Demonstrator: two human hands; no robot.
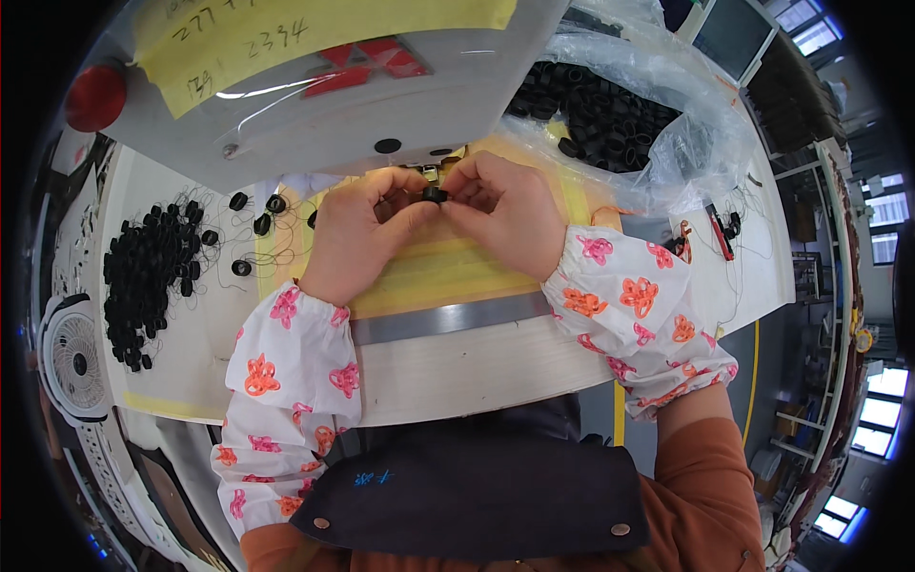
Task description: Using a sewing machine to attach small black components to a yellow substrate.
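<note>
Hands: The left hand [348,229] and right hand [515,210] are close together near the middle of the frame. Thumbs and fingertips of both are pinched on one small thing.
Black ring: The black ring [435,194] is between the fingertips, just below the metal foot [431,173] of the sewing machine [334,133] in the frame. I can't tell if ring and foot touch.
Pinch: The ring is tiny and partly hidden by fingers. It could tip, squash or pop out if one side is pinched harder.
Fingertips: They are very near the metal foot. If the ring slipped, a finger might bump it and get hurt.
Loose threads: Thin threads [272,255] curl around a few loose rings [242,268], left of the left hand. They could snag on the left sleeve cover [291,348] and drag rings along.
Ring pile: A big heap [148,272] sits at the left of the frame, on the desk [448,372]. An arm bump might knock some off.
Plastic bag: The clear bag [720,129] at the upper right is open, with lots of black rings [610,114] inside. Its floppy side could sag and spill them if knocked.
Red tool: A thin red tool [720,234] lies at the right. If sharp, it might nick the right sleeve cover [634,305].
</note>
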